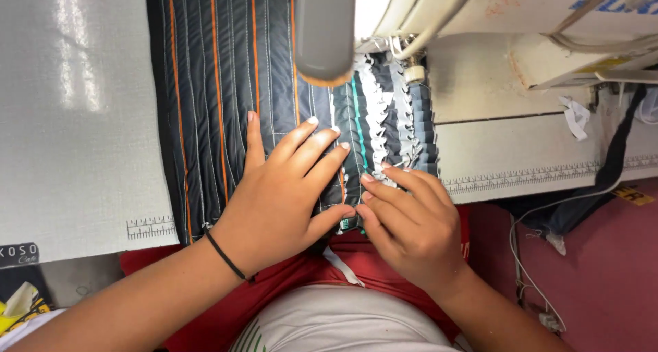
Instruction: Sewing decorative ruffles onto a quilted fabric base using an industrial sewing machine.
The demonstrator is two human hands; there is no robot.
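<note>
A dark quilted fabric panel (219, 85) with orange and white stitch lines lies on the sewing table and runs under the machine head. My left hand (281, 194) presses flat on it, fingers spread, a thin black band on the wrist. My right hand (408, 222) rests at the panel's right edge, fingertips pinching a ruffled strip of grey, white and teal patches (394, 112). The strip leads up to the presser foot (411, 67) of the sewing machine (493, 23).
The grey table top (75, 119) extends left, with a printed ruler mark near its front edge. A grey lamp or cylinder (323, 30) hangs over the fabric. A ruler scale (534, 174) runs along the machine bed. Cables (528, 270) and red floor lie at right.
</note>
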